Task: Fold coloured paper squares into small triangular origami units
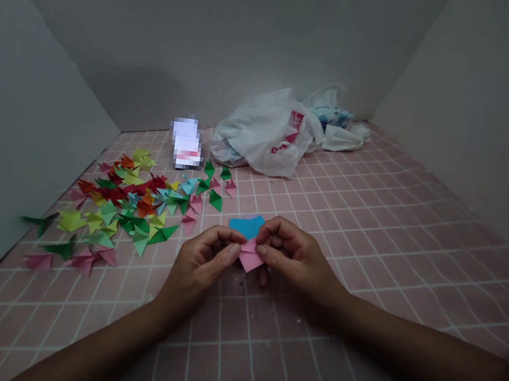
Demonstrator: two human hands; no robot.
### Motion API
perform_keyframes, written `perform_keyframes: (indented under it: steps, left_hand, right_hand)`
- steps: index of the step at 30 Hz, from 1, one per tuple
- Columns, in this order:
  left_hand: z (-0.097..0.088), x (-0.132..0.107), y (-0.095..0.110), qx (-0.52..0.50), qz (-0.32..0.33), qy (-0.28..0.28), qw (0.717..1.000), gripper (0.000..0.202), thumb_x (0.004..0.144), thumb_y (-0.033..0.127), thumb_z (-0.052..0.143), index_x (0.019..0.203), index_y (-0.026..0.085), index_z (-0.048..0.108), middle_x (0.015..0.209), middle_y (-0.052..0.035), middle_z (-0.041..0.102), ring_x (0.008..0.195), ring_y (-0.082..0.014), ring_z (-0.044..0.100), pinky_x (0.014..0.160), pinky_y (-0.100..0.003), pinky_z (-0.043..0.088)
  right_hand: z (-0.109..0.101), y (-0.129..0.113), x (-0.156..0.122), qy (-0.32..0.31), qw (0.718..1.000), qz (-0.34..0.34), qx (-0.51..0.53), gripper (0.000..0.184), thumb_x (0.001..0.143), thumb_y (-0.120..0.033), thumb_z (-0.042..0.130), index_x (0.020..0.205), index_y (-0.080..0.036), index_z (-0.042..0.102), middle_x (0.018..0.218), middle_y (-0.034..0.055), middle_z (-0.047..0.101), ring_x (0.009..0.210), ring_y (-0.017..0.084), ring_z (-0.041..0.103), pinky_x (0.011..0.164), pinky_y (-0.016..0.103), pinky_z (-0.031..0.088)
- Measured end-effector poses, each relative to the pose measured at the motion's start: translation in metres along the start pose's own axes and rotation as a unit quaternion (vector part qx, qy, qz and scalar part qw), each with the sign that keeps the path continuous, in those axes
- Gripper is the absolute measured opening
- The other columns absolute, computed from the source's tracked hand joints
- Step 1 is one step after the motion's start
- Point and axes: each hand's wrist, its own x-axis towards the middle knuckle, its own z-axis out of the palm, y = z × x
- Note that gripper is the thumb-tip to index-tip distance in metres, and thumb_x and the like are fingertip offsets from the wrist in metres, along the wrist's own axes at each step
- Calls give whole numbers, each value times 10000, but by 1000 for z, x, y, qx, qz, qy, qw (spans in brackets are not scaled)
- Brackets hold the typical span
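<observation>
Now pink paper (250,257) pinched btwn both grips, left hand (203,263) & right hand (292,254).

Folded paper pieces (127,206) lie scattered on the tabletop (369,241) at left — plastic bags (280,132) sit far behind them, a small packet (186,143) between the two.

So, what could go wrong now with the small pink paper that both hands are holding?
The pink paper is pinched only by the fingertips of the left hand and right hand, so it may slip or crease crookedly. The blue paper lies just behind the hands and could be pushed away. The pile of folded pieces sits loose beside the left forearm; a sweep might scatter it.
</observation>
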Motion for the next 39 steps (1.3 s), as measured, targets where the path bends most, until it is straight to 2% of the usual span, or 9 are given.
perform_keyframes:
  steps: [5, 12, 16, 23, 30, 39]
  left_hand:
    - [0, 2, 0, -6, -17, 10, 1000, 112, 794, 206, 692, 902, 178, 681, 806, -5, 704, 718, -117, 652, 672, -222, 519]
    - [0, 0, -2, -8, -28, 26, 999, 84, 819, 214, 659, 895, 178, 667, 725, 15, 660, 665, -101, 610, 635, -210, 478]
    - [0, 0, -2, -2, -31, 24, 999, 93, 809, 223, 667, 890, 177, 667, 751, 12, 662, 678, -101, 606, 633, -208, 472]
    - [2, 2, 0, 12, -25, 39, 999, 83, 756, 222, 690, 808, 167, 658, 754, 4, 666, 699, -115, 627, 648, -220, 493]
    - [0, -1, -1, 18, -17, 45, 999, 48, 776, 215, 676, 781, 171, 658, 705, 18, 636, 650, -105, 579, 599, -211, 454]
    - [2, -2, -1, -18, -29, 47, 998, 92, 818, 234, 667, 881, 192, 615, 647, 48, 565, 590, -92, 501, 573, -208, 384]
  right_hand:
    - [0, -1, 0, 9, 1000, -3, -11, 102, 825, -237, 616, 856, -196, 528, 580, -50, 577, 455, 106, 561, 444, 222, 427]
    - [0, 0, -1, -11, 997, -31, -70, 67, 837, -217, 594, 849, -203, 530, 578, -53, 548, 468, 104, 542, 450, 224, 408]
    - [0, 0, -2, -20, 994, -48, -99, 50, 839, -175, 569, 833, -208, 532, 613, -47, 538, 502, 102, 537, 473, 231, 401]
    - [-2, 2, -1, -31, 993, -54, -105, 31, 858, -176, 558, 855, -204, 544, 675, -35, 535, 541, 104, 532, 497, 236, 407]
    - [-2, 2, -1, -45, 986, -68, -145, 30, 858, -180, 547, 855, -194, 573, 700, -21, 537, 568, 102, 482, 517, 233, 382]
    - [-4, 3, -1, -53, 971, -115, -203, 103, 863, -149, 511, 856, -189, 605, 733, -6, 583, 618, 112, 509, 555, 244, 388]
